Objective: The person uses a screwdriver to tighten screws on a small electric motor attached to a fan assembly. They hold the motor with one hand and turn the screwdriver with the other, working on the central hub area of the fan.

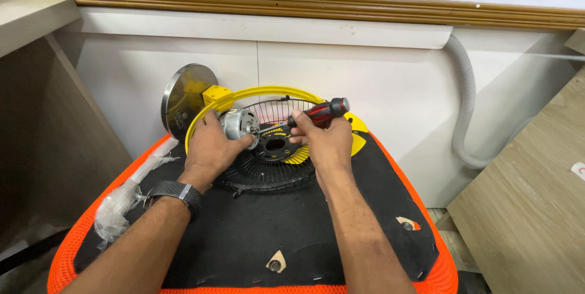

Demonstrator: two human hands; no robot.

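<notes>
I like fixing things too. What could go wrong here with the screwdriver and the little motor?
The screwdriver tip could slip off the motor and poke the left hand gripping it. A loosened screw might drop through the wire fan guard. The motor is only hand-held, so it could tip or fall if the right hand pushes hard.
</notes>
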